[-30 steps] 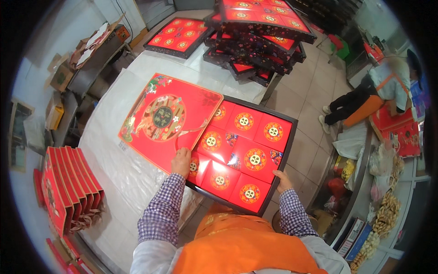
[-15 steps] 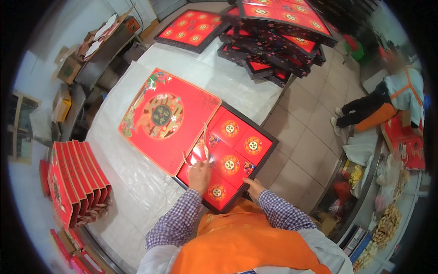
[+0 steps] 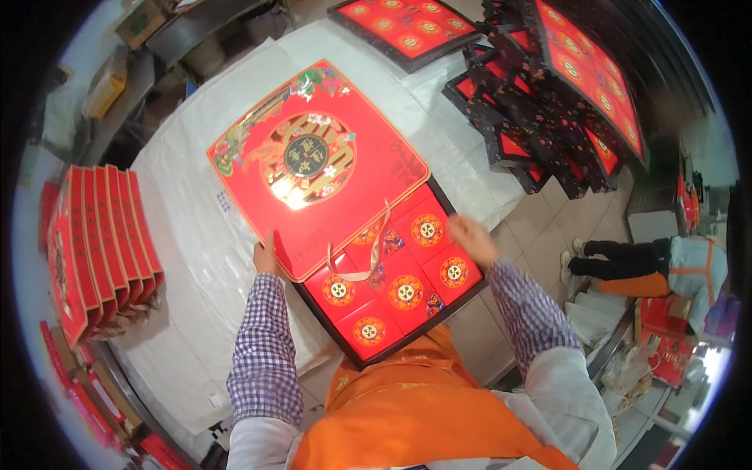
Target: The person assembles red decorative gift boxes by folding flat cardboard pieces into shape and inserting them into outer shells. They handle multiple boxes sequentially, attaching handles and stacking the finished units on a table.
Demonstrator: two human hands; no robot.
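Observation:
A flat red gift bag (image 3: pixel 243 192) with a gold round emblem lies on the table. Its ribbon handle (image 3: pixel 376 251) hangs loose over a black-edged gift box (image 3: pixel 337 342). The box, filled with red squares bearing round gold designs, sticks out from under the bag's near right side, and its far part is hidden. At the bag's near left corner, my left hand (image 3: pixel 266 256) pinches the edge, thumb on top. My right hand (image 3: pixel 475 241) is at the box's right edge, its fingers smeared by motion.
Several folded red gift bags (image 3: pixel 102 243) stand upright at the left. A stack of similar gift boxes (image 3: pixel 540 117) leans at the table's far right, beside another box (image 3: pixel 407 27). Beyond the table at the right is a person in an orange apron (image 3: pixel 689 274).
My left hand has gone from the ribbon handle to the bag's left edge. The right hand has moved up along the box's right side. The view has shifted too.

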